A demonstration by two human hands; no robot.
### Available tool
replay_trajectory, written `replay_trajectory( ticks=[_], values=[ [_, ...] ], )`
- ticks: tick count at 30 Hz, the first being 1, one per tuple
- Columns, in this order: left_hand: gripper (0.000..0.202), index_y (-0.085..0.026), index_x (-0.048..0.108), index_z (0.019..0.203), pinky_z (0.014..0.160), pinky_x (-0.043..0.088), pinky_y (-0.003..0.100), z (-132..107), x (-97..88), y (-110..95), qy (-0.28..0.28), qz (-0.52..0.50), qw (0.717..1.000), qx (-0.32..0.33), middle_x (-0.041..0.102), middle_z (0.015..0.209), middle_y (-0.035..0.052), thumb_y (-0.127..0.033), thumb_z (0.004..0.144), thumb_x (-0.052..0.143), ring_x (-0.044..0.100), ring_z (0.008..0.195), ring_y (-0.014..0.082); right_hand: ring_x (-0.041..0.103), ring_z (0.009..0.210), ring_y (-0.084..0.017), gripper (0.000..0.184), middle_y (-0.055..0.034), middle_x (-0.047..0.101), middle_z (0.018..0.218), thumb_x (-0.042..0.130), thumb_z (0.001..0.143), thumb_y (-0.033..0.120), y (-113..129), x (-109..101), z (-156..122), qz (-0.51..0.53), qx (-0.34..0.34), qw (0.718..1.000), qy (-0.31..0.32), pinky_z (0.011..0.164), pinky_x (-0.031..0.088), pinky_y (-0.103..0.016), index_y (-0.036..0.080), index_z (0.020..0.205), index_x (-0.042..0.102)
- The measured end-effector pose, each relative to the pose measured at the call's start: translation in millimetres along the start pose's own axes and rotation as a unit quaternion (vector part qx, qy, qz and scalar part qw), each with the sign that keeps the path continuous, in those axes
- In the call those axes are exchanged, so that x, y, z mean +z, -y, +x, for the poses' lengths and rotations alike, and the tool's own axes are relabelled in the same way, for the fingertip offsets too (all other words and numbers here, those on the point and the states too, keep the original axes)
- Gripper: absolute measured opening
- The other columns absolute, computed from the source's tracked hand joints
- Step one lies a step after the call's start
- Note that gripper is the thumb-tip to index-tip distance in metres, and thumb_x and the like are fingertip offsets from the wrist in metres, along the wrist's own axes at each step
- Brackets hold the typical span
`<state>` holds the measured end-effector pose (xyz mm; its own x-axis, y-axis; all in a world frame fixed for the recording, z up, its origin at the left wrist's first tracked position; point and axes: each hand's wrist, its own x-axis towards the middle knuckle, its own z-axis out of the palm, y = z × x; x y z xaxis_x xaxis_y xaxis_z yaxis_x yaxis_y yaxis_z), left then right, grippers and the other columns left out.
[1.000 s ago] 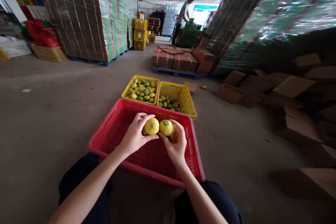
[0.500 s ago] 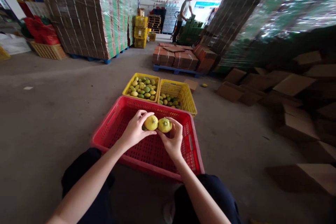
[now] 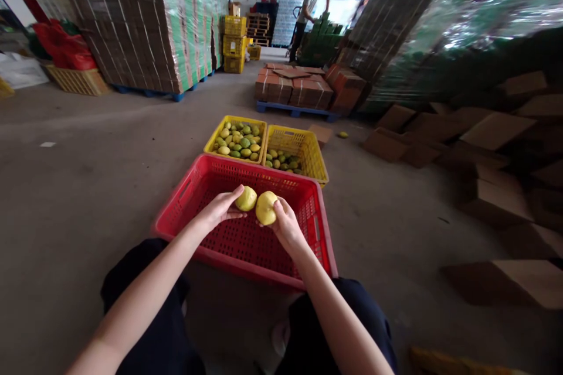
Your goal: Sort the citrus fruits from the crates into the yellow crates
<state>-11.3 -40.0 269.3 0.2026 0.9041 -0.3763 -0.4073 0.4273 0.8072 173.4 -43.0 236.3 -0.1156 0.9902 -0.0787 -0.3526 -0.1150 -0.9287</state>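
My left hand [image 3: 223,209] is closed around a yellow-green lemon [image 3: 247,198], thumb on top and fingers beneath. In my right hand [image 3: 285,222] is a second, yellower lemon [image 3: 265,208], with my thumb pressed on its near side. The two lemons are side by side with a slim gap between them. Both hands hover over a red plastic crate [image 3: 323,228] with slotted walls and floor. No fruit shows on the visible part of its floor.
Beyond the red crate stand two yellow crates, the left one [image 3: 211,136] full of lemons, the right one [image 3: 314,155] partly filled. Flattened cartons [image 3: 275,91] lie on a blue pallet. Open cardboard boxes [image 3: 497,199] crowd the right. A person [image 3: 310,9] bends over green boxes behind.
Both lemons have been turned in my hands, showing other sides. My hands have drawn slightly apart, the left lemon shifting left. The view has tilted down a little.
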Motion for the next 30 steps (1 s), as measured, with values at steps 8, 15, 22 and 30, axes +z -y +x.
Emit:
replay_trajectory(
  ticks=[8, 15, 22, 30],
  values=[
    [0.060, -0.021, 0.075, 0.108, 0.098, 0.054, 0.027, -14.6, 11.0, -5.2, -0.004, 0.088, 0.970, 0.225, 0.066, 0.128, 0.0072, -0.002, 0.053, 0.089, 0.061, 0.120, 0.0237, 0.063, 0.102, -0.022, 0.059, -0.0049, 0.063, 0.115, 0.088, 0.064, 0.034, 6.5, -1.1, -5.5, -0.211, -0.258, 0.940, -0.071, 0.090, 0.056, -0.041, 0.028, 0.113, 0.056],
    [0.060, -0.024, 0.075, 0.110, 0.101, 0.052, 0.030, -13.1, 7.5, -4.0, 0.005, 0.151, 0.949, 0.278, 0.059, 0.122, 0.0071, -0.009, 0.055, 0.090, 0.058, 0.121, 0.0253, 0.060, 0.110, -0.025, 0.051, -0.0055, 0.061, 0.116, 0.085, 0.067, 0.029, 9.2, 2.1, -7.8, -0.194, -0.298, 0.931, -0.079, 0.093, 0.054, -0.044, 0.028, 0.111, 0.060],
    [0.039, -0.016, 0.070, 0.107, 0.091, 0.053, 0.027, -3.6, 7.4, -1.1, 0.033, -0.067, 0.985, 0.153, 0.070, 0.114, 0.0080, -0.014, 0.070, 0.082, 0.066, 0.104, 0.0190, 0.065, 0.090, -0.019, 0.035, -0.0002, 0.070, 0.099, 0.078, 0.069, 0.032, 21.2, 1.7, -0.8, 0.053, -0.058, 0.997, -0.005, 0.085, 0.056, -0.037, 0.025, 0.101, 0.064],
    [0.015, -0.015, 0.064, 0.097, 0.073, 0.056, 0.025, 3.3, 20.0, 9.1, -0.015, -0.254, 0.967, 0.020, 0.070, 0.088, 0.0055, -0.023, 0.095, 0.052, 0.067, 0.077, 0.0142, 0.068, 0.088, -0.025, 0.023, -0.0001, 0.073, 0.091, 0.072, 0.069, 0.037, 9.8, -3.5, 10.7, 0.190, 0.066, 0.979, 0.018, 0.081, 0.061, -0.047, 0.026, 0.089, 0.065]
  ],
)
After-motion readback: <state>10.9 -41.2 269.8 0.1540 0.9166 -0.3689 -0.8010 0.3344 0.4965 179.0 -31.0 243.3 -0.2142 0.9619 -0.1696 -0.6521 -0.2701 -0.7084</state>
